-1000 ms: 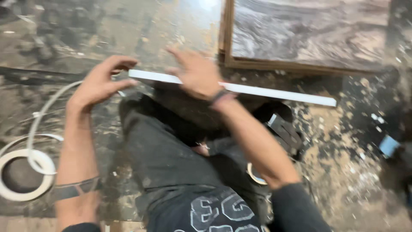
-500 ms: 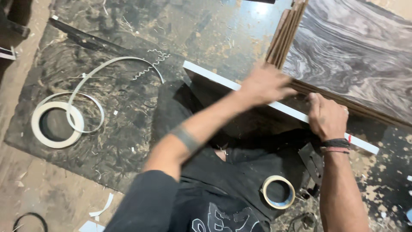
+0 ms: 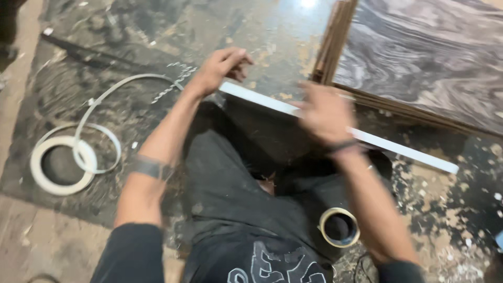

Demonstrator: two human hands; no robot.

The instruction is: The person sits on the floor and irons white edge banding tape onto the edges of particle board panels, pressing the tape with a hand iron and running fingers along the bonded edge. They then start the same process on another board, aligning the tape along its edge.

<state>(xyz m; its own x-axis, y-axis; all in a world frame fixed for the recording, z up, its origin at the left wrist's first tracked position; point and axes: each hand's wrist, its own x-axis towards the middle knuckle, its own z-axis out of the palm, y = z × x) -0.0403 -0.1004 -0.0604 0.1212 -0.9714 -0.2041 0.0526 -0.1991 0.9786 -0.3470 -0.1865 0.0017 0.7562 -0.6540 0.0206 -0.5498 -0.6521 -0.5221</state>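
Observation:
A long white strip (image 3: 403,150) runs slantwise along the top edge of a dark panel standing between my knees. My left hand (image 3: 222,65) curls its fingers over the strip's left end. My right hand (image 3: 325,112) is blurred by motion and lies over the middle of the strip; its grip cannot be made out. A dark band sits on each wrist. My legs in dark trousers (image 3: 230,194) fold under the panel.
A white coil of edge banding (image 3: 39,175) lies on the floor at left, with a loose loop (image 3: 112,89) trailing from it. A tan tape roll (image 3: 339,226) sits by my right knee. Stacked wood-grain boards (image 3: 429,63) lie at upper right. Sawdust covers the dark floor.
My left hand has moved from near the board stack to the strip's left end. My right hand has slid left from the strip's right part to its middle. The view has shifted.

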